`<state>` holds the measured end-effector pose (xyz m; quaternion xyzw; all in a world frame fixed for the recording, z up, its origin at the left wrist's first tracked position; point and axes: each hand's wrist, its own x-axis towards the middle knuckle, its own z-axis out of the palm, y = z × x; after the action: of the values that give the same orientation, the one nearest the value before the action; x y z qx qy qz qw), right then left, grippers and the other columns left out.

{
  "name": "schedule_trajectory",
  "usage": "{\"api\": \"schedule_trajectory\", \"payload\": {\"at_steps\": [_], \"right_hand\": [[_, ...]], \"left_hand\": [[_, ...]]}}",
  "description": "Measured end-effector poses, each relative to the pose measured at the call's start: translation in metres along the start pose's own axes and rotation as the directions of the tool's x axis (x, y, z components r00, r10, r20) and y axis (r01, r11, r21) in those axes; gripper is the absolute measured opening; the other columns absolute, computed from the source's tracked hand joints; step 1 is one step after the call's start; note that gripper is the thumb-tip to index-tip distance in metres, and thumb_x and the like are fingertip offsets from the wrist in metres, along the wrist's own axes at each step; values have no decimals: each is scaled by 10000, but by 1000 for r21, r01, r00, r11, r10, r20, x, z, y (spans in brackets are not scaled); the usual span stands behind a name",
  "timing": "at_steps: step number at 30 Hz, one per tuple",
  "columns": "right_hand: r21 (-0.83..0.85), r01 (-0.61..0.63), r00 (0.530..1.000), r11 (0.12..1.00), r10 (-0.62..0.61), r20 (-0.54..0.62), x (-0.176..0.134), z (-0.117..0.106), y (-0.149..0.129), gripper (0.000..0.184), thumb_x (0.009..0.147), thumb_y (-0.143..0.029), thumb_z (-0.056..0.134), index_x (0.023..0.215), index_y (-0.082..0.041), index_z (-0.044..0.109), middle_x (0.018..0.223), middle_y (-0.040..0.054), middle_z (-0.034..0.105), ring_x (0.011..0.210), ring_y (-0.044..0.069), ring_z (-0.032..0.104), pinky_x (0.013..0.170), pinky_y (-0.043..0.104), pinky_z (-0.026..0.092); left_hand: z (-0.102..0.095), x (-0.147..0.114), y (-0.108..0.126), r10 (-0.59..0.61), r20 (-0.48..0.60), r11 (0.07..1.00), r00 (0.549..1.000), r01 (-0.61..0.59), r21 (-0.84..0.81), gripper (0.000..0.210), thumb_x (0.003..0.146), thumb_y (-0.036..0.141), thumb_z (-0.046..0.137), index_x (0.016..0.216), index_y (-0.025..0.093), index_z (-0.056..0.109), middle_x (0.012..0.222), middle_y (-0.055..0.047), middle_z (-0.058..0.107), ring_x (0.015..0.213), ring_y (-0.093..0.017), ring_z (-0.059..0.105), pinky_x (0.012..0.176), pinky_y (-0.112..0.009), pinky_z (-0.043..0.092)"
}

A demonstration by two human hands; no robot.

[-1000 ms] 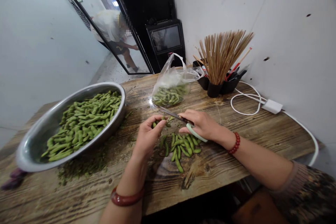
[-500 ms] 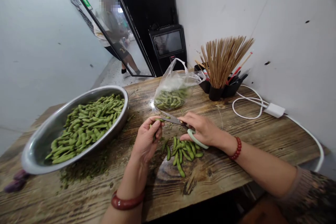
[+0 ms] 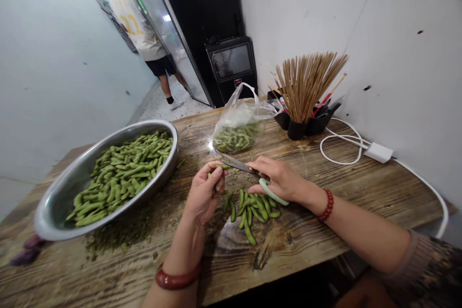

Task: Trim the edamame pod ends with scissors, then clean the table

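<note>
My left hand (image 3: 207, 188) is closed on green edamame pods, one of which, an edamame pod (image 3: 223, 167), sticks out past the fingertips. My right hand (image 3: 276, 176) grips a pair of scissors (image 3: 241, 165) with pale green handles. The blades are parted and their tips reach to the pod at my left fingertips. Below the scissors a small pile of edamame pods (image 3: 257, 209) lies on the wooden table (image 3: 288, 255). To the left, a large metal basin (image 3: 54, 224) holds many more pods.
A clear plastic bag (image 3: 236, 127) of pods stands beyond my hands. Behind it on the right is a black holder (image 3: 298, 131) full of wooden skewers (image 3: 306, 84). A white cable with an adapter (image 3: 378, 152) runs along the right. Trimmings (image 3: 119, 236) lie by the basin. A person (image 3: 139, 33) stands at the glass door.
The person in the background has moved left, out from behind the glass door. My hands keep nearly the same pose, with the scissor blades still at the pod.
</note>
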<state>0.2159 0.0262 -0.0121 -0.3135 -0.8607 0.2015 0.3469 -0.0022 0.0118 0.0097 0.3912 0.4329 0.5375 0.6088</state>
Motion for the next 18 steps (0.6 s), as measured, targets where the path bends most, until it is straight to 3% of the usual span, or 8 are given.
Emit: {"api": "schedule_trajectory", "payload": {"at_steps": [14,18], "right_hand": [[-102,14,1000,995,-11,27,-3,6,0,402,868,-374,618,1201,-160,548,961,91,616,836,199,595,706,294,481],[-81,-14,999,997,12,-33,-2,6,7,386,872,-364,611,1188,-150,552,961,104,617,850,215,599,734,317,485]], "left_hand": [[3,0,-1,-18,20,998,1000,19,-55,166,743,245,686,826,155,573,712,24,548,458,-27,358,378,-141,201],[-3,1,3,-8,2,990,1000,8,-141,189,707,252,675,817,166,549,797,5,576,465,-24,362,375,-141,197]]}}
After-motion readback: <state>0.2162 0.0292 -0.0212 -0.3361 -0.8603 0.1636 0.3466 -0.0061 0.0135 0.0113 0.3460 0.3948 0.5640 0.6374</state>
